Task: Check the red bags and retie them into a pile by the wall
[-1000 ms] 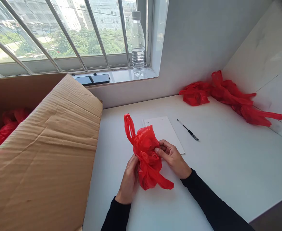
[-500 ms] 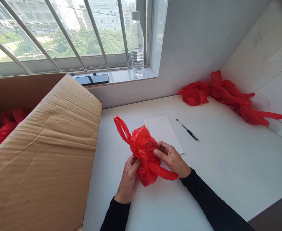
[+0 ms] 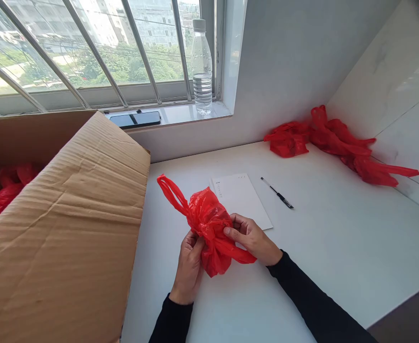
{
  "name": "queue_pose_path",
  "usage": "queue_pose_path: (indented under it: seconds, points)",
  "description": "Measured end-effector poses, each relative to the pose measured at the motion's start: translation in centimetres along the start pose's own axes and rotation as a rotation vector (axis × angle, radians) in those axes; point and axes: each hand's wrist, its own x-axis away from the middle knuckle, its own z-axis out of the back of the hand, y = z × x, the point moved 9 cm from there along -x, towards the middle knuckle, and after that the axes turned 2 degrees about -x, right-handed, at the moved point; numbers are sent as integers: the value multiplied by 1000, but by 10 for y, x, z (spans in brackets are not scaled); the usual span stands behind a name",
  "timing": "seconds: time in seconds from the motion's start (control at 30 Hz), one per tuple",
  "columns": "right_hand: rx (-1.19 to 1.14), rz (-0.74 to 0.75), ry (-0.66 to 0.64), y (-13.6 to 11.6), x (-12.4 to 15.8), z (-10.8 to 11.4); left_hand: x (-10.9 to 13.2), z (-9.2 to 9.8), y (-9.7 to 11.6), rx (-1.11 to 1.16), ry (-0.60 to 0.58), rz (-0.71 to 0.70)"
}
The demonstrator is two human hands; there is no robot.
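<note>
Between my two hands, above the white table, is a red plastic bag (image 3: 209,214), bunched up with a knot-like gather at its middle. One looped handle sticks out to the upper left, the other to the lower right. My left hand (image 3: 190,264) pinches the bag from the lower left, thumb on top. From the right, my right hand (image 3: 254,238) grips it between thumb and fingers. What the bag contains, if anything, cannot be made out. Behind it a white notepad (image 3: 248,200) lies partly covered, with a black pen (image 3: 278,193) to its right.
A large cardboard box (image 3: 69,228) stands open at the left, with red bags (image 3: 9,190) inside. More red plastic bags (image 3: 338,138) lie by the wall at the back right. A water bottle (image 3: 202,71) and a phone (image 3: 137,119) rest on the windowsill.
The red bag has shifted slightly left and turned a little in my hands, its upper loop now farther left. Both hands keep their hold.
</note>
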Motion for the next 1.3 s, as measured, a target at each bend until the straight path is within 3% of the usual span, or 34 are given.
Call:
queue_pose_path:
  seconds: [0.7, 1.0, 1.3]
  points:
    - [7, 24, 76, -3, -1, 8, 4, -2, 3, 36, -31, 8]
    - [-58, 20, 168, 3, -1, 20, 13, -27, 7, -15, -250, 39]
    - [-87, 6, 188, 2, 0, 20, 13, -22, 3, -58, -253, 32]
